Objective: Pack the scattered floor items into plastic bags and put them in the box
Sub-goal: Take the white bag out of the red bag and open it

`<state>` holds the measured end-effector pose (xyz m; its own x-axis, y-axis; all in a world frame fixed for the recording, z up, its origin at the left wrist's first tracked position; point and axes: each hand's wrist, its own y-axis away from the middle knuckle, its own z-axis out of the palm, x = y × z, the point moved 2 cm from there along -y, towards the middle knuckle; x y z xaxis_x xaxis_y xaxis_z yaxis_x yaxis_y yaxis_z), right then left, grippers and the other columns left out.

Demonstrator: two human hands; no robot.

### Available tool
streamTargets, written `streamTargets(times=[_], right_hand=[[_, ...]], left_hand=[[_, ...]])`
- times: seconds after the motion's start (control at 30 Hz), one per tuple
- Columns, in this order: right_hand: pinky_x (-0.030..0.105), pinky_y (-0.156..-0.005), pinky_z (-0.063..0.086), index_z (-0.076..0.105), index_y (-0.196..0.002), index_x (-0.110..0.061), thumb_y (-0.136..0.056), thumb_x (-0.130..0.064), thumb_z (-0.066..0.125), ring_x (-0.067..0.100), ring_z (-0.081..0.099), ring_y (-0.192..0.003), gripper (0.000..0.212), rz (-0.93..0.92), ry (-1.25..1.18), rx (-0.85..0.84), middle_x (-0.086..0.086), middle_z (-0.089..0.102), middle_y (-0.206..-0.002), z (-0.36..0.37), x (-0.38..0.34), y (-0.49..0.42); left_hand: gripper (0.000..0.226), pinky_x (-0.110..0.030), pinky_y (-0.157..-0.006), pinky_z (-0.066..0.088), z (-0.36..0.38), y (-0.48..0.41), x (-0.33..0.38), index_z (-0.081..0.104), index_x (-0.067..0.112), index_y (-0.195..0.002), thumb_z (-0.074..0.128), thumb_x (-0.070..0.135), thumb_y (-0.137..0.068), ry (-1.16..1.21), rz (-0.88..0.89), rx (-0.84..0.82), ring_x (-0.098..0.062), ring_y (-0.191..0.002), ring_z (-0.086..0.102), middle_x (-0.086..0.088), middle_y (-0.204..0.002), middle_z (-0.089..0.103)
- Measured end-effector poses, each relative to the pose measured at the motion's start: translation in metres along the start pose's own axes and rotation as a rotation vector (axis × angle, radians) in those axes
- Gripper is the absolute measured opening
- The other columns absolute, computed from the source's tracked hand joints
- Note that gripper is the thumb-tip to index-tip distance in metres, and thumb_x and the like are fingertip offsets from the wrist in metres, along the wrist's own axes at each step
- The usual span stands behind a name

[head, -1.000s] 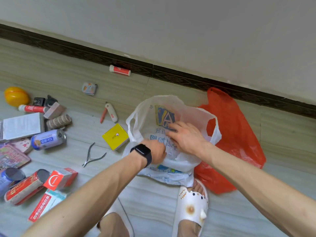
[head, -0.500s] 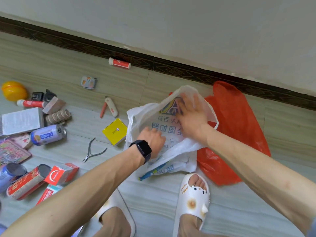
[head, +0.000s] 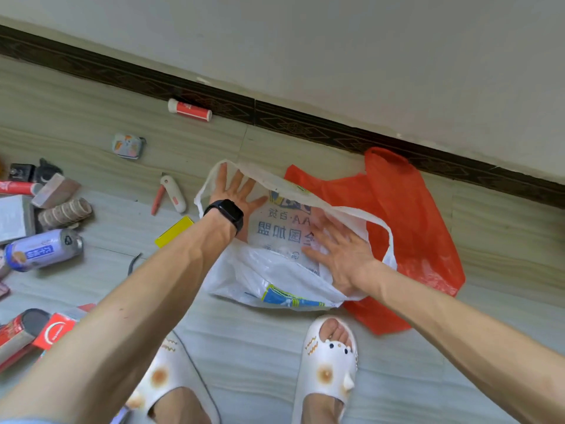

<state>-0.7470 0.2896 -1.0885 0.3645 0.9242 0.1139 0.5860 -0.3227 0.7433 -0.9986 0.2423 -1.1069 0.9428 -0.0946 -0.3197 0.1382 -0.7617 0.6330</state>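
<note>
Hands both inside one bag. Thin white plastic carrier bag with blue print (head: 269, 280) lies on the pale wood-grain floor (head: 260, 347), just ahead of the person's white slippers (head: 331, 359). Its mouth faces the floor's far edge, where the dark skirting board (head: 305, 123) runs.

Left hand (head: 235, 195), black watch (head: 224, 212) at the wrist, sits in the left side of the mouth. Palm down, fingers straight and splayed, fingertips up near the rim, nothing gripped. Right hand (head: 339, 252) is equally flat and spread and also holds nothing. It presses the printed panel at the mouth's right side, with a handle loop arching over it.

Judgement: the hands are set apart to stretch the limp film so the mouth gapes for loading. Film this thin would likely fall shut unsupported.

Orange-red plastic bag (head: 412, 215) lies partly under the white one on its right, reaching toward the far edge. No hand on it; probably kept for a later load.

Goods to pack lie toward the floor's left edge, clear of both hands:
- Flat yellow box (head: 174, 231), nearest, partly hidden by the left forearm.
- Pink-and-white folding cutter (head: 172, 192), just beyond it.
- Blue-and-white drink can (head: 42, 249), farther left.
- Red-and-white tube (head: 189, 109), at the far edge against the skirting.

Nothing visible inside the white bag. Box not in view.
</note>
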Motion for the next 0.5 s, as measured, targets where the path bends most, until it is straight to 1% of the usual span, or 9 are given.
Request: streamTargets(times=[0.03,0.1,0.17,0.2,0.23,0.27,0.33,0.4,0.5], right_hand=[[0.049,-0.117,-0.014,0.002,-0.155,-0.046,-0.086,-0.059,0.051,0.027,-0.028,-0.147,0.086,-0.009,-0.021,0.043,-0.001,-0.024,-0.162,-0.006,0.003,-0.001],[0.052,-0.119,-0.006,0.013,-0.155,-0.042,-0.080,-0.066,0.056,0.029,-0.012,-0.152,0.090,-0.048,-0.051,0.166,-0.001,-0.007,-0.165,-0.020,0.005,-0.003],[0.055,-0.118,0.017,0.039,-0.148,-0.035,-0.079,-0.059,0.063,0.033,0.017,-0.150,0.077,-0.113,-0.037,0.360,0.006,0.023,-0.163,-0.036,0.002,-0.007],[0.055,-0.115,0.024,0.047,-0.144,-0.032,-0.079,-0.055,0.066,0.034,0.025,-0.148,0.072,-0.122,-0.023,0.456,0.009,0.032,-0.159,-0.040,0.000,-0.011],[0.056,-0.116,0.021,0.046,-0.145,-0.033,-0.079,-0.055,0.066,0.033,0.020,-0.149,0.072,-0.114,0.007,0.495,0.010,0.027,-0.161,-0.044,0.000,-0.013],[0.058,-0.119,0.009,0.036,-0.150,-0.035,-0.080,-0.060,0.063,0.032,0.004,-0.152,0.079,-0.089,0.038,0.456,0.010,0.013,-0.165,-0.046,0.003,-0.018],[0.060,-0.117,-0.015,0.004,-0.156,-0.040,-0.075,-0.074,0.061,0.028,-0.027,-0.147,0.104,-0.006,0.051,0.325,0.007,-0.017,-0.165,-0.048,0.015,-0.030],[0.061,-0.113,-0.022,-0.010,-0.155,-0.041,-0.066,-0.081,0.063,0.029,-0.035,-0.143,0.122,0.082,0.030,0.227,0.007,-0.024,-0.163,-0.053,0.026,-0.038],[0.060,-0.111,-0.024,-0.003,-0.156,-0.040,-0.066,-0.082,0.062,0.032,-0.033,-0.145,0.119,0.073,-0.030,0.183,0.005,-0.026,-0.162,-0.058,0.020,-0.040]], left_hand=[[0.085,-0.073,-0.108,-0.007,-0.005,0.005,0.005,0.004,0.044,-0.153,0.042,0.076,-0.085,0.050,0.033,-0.025,-0.038,-0.148,-0.011,-0.009,-0.164,-0.009],[0.089,-0.071,-0.110,-0.009,-0.020,0.023,0.017,0.022,0.037,-0.153,0.043,0.082,-0.078,0.128,0.078,-0.009,-0.036,-0.149,-0.003,-0.009,-0.163,0.010],[0.085,-0.068,-0.111,-0.009,-0.020,0.042,0.031,0.034,0.036,-0.148,0.040,0.083,-0.077,0.171,0.185,-0.030,-0.030,-0.149,0.005,-0.004,-0.159,0.027],[0.086,-0.068,-0.110,-0.012,-0.015,0.052,0.038,0.032,0.039,-0.149,0.039,0.085,-0.076,0.131,0.244,-0.063,-0.030,-0.150,0.001,-0.003,-0.161,0.022],[0.092,-0.070,-0.108,-0.016,-0.009,0.062,0.042,0.024,0.042,-0.151,0.040,0.087,-0.073,0.068,0.288,-0.086,-0.033,-0.149,-0.009,-0.004,-0.164,0.009],[0.100,-0.071,-0.105,-0.018,-0.001,0.070,0.045,0.014,0.044,-0.153,0.043,0.090,-0.069,0.008,0.307,-0.092,-0.038,-0.147,-0.019,-0.005,-0.164,-0.007],[0.110,-0.073,-0.102,-0.021,0.014,0.078,0.052,-0.001,0.046,-0.152,0.050,0.090,-0.064,-0.049,0.299,-0.066,-0.044,-0.141,-0.030,-0.009,-0.159,-0.028],[0.112,-0.070,-0.100,-0.027,0.024,0.080,0.050,-0.005,0.047,-0.152,0.054,0.087,-0.065,-0.036,0.282,-0.041,-0.044,-0.140,-0.033,-0.010,-0.156,-0.033],[0.104,-0.067,-0.103,-0.024,0.020,0.074,0.042,-0.003,0.043,-0.152,0.043,0.087,-0.071,-0.039,0.281,0.048,-0.038,-0.145,-0.026,-0.010,-0.160,-0.025]])
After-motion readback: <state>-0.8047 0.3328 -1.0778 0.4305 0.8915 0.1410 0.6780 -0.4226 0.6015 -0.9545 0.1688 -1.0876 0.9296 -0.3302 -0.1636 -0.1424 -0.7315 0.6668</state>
